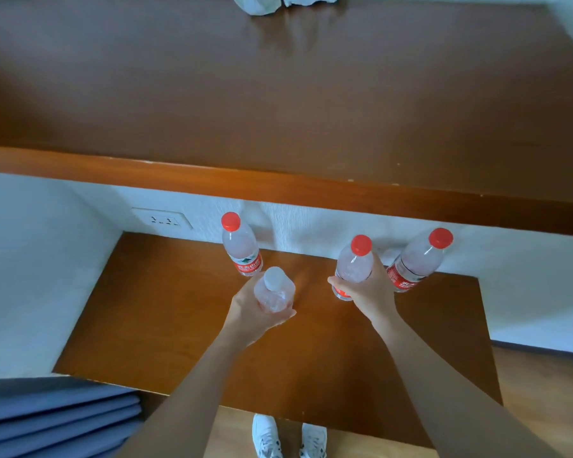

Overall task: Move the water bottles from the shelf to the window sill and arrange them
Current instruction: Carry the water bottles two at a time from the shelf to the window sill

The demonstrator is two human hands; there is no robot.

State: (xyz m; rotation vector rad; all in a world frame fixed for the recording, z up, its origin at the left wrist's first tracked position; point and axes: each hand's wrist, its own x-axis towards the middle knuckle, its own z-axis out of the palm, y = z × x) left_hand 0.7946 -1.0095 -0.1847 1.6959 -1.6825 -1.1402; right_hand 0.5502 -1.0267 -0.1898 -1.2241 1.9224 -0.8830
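Two grips on, mid-frame over the brown wooden shelf (179, 319): my left hand (258, 312) curls round the white-capped clear plastic bottle (273, 289), my right hand (368, 289) round a red-capped clear plastic bottle (354, 262). I'd lift both upright, clear of the overhanging brown ledge (278, 183).

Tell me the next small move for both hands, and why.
Probably raise both bottles to the wide brown wooden ledge above. The left hand grips the clear plastic bottle with the pale cap, the right hand the clear plastic red-capped bottle, both down at the brown wooden shelf; the ledge shows no bottles yet.
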